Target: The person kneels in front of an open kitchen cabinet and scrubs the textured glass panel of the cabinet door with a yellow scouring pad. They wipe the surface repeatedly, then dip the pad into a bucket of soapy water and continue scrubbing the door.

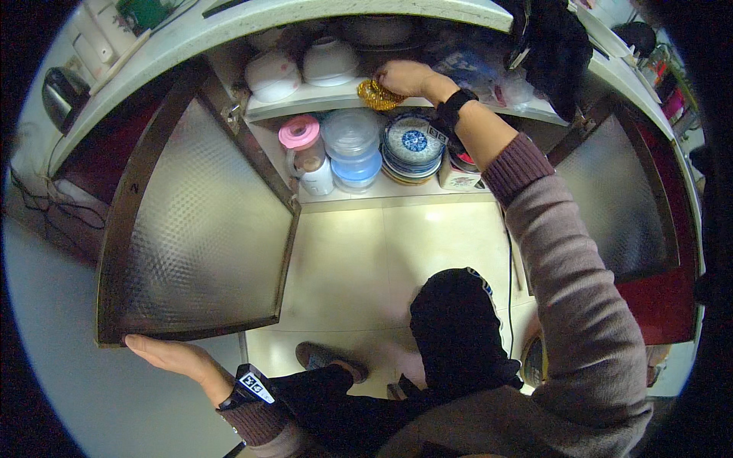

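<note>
My right hand (404, 78) reaches to the upper cabinet shelf (338, 98) and grips a shiny amber, bead-textured item (379, 95) at the shelf's front edge. Its exact kind is unclear, and my fingertips are partly hidden. Just left of it, white bowls (331, 62) rest upside down on the shelf. Clear plastic bags (512, 89) lie to the right of my wrist. Lower left, my left hand (172, 359) is at the outer edge of the left cabinet door (200, 229), which stands swung out and has a textured glass panel.
On the lower shelf stand a pink-lidded jug (309, 154), stacked plastic containers (352, 151), blue-and-white plates (413, 143) and a box (460, 176). The right cabinet door (615, 194) is swung out too. A black cable (509, 275) runs down beside my leg. Above is the countertop (343, 12).
</note>
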`<state>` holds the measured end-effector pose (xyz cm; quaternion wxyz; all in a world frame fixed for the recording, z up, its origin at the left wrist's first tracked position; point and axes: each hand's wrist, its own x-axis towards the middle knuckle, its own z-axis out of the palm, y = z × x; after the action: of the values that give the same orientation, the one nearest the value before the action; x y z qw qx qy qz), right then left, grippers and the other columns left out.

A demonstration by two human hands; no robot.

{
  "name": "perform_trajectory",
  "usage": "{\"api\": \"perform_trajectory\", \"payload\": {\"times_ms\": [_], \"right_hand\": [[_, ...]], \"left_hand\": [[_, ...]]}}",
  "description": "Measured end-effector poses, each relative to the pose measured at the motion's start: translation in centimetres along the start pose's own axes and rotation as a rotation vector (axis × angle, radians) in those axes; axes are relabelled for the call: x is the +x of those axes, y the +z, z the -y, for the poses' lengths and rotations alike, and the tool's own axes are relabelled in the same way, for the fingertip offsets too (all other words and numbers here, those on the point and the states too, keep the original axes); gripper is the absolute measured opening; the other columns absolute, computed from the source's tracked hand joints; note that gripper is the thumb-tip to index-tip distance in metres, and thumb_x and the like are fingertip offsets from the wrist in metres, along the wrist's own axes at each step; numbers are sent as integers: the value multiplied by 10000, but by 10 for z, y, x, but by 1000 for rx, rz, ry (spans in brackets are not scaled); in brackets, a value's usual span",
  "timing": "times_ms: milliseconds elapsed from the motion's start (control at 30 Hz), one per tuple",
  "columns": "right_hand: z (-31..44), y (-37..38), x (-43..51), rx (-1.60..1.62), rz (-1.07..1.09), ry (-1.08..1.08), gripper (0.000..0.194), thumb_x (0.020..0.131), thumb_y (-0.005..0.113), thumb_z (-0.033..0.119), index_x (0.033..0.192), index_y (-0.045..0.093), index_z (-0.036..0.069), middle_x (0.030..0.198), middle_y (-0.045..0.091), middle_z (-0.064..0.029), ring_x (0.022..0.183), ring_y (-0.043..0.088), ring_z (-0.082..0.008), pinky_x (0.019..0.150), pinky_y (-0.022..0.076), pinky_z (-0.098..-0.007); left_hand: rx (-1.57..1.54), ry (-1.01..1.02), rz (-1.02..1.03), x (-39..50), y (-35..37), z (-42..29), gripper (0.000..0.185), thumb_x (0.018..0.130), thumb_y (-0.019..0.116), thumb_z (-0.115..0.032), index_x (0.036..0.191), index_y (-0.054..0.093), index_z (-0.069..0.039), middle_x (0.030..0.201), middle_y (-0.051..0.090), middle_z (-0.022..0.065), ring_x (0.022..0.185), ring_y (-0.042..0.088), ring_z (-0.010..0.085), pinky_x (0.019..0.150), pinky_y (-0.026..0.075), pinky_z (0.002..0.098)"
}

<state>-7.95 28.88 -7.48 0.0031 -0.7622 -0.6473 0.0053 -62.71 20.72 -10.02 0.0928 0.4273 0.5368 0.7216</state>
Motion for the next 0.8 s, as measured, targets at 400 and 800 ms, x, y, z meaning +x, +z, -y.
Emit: {"api": "perform_trajectory", "payload": {"times_ms": [400, 800], "right_hand": [[42, 12, -168, 476, -265, -198, 342, 876, 482, 170, 1123, 715, 137, 980, 612, -149, 961, 601, -334, 892, 472, -412], [-35, 86, -469, 961, -139, 516, 288, 872, 471, 22, 1043, 700, -12, 1052, 622, -130, 990, 625, -239, 926, 485, -330]], "left_hand": [[78, 112, -13, 9, -5, 20, 670, 1042, 357, -482, 1299, 446, 131, 1296, 513, 270, 1155, 498, 326, 1019, 384, 402], [150, 250, 110, 20, -15, 26, 577, 1042, 413, -372, 1323, 452, 131, 1381, 476, 290, 1249, 479, 366, 1063, 362, 404]]}}
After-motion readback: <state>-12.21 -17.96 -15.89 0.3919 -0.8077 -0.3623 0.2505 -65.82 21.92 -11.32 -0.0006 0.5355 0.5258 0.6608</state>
